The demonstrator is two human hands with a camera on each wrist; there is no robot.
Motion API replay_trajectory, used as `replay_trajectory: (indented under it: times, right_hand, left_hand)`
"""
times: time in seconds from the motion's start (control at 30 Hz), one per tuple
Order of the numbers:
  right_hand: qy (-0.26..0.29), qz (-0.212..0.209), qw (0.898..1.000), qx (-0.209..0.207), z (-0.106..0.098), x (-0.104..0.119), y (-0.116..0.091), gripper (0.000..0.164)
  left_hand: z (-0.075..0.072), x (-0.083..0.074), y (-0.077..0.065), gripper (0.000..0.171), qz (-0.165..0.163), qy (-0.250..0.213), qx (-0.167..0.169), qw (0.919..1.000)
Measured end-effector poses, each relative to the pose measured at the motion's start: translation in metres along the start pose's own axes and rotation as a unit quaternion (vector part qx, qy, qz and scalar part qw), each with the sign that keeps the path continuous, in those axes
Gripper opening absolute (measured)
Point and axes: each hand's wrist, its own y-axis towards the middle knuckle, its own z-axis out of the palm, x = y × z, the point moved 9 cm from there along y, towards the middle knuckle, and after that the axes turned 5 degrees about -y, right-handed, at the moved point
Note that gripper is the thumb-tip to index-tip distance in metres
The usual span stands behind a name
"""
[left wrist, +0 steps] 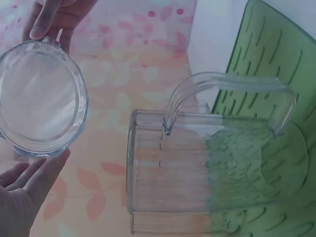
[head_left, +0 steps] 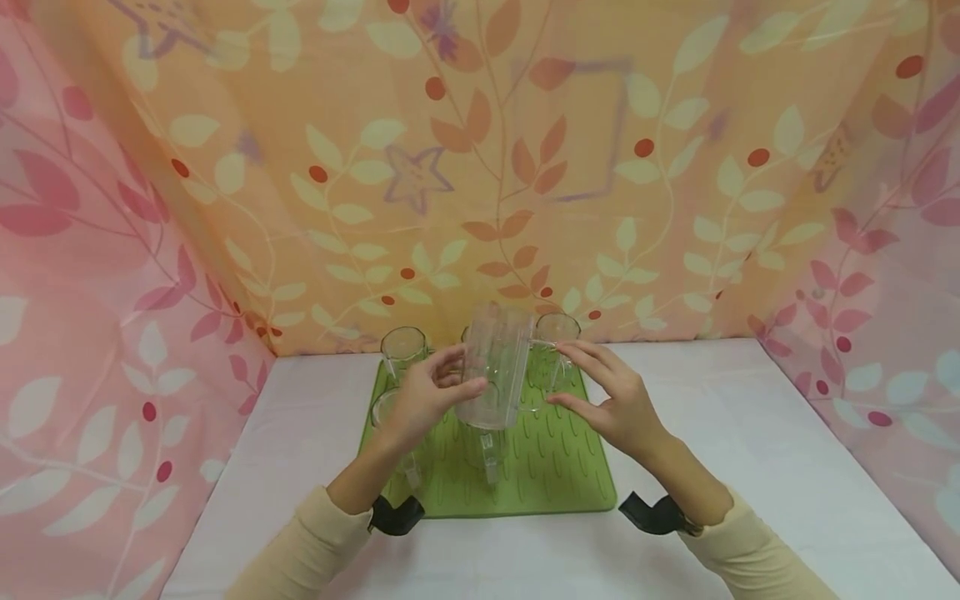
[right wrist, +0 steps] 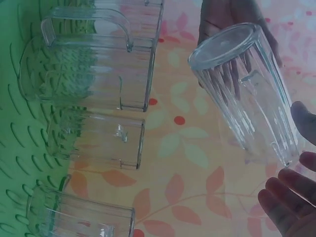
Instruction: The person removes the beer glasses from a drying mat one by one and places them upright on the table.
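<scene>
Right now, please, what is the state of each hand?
Left hand: holding the tilted clear mug.
Right hand: open, beside the same mug; contact cannot be told.

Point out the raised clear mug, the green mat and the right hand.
Raised clear mug [head_left: 502, 358]: head view, on the middle of its side wall.
Green mat [head_left: 555, 471]: head view, on its bare surface toward the near right corner.
Right hand [head_left: 619, 408]: head view, on the middle of the hand.
</scene>
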Motion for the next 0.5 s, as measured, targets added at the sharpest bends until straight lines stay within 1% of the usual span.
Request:
replay_trajectory:
  times: [0.07,0.1,0.17,0.23,0.3,0.37,0.5]
  right_hand:
    - [0.022,0.016,1.000,0.003,0.000,-0.003,0.000,0.057]
    - [0.033,0.025,0.999,0.005,0.000,-0.004,-0.001,0.056]
    - [0.062,0.050,0.997,0.012,0.002,-0.007,-0.001,0.058]
    - [0.095,0.079,0.992,0.020,0.004,-0.011,-0.003,0.063]
    - [0.133,0.110,0.985,0.027,0.006,-0.014,-0.005,0.063]
    - [0.172,0.134,0.976,0.030,0.009,-0.016,-0.007,0.060]
    - [0.243,0.160,0.956,0.023,0.013,-0.019,-0.011,0.052]
  left_hand:
    - [0.001,-0.001,-0.003,0.069,0.018,0.000,-0.003,0.9998]
    - [0.001,0.000,-0.005,0.069,0.021,0.001,-0.009,0.9997]
    - [0.002,-0.001,-0.008,0.069,0.041,-0.005,-0.010,0.9991]
    - [0.004,-0.001,-0.012,0.067,0.063,-0.019,-0.011,0.9978]
    - [0.005,0.000,-0.015,0.068,0.081,-0.037,-0.012,0.9959]
    - [0.007,0.001,-0.017,0.069,0.100,-0.059,-0.011,0.9932]
    - [0.010,0.003,-0.022,0.075,0.121,-0.096,-0.015,0.9879]
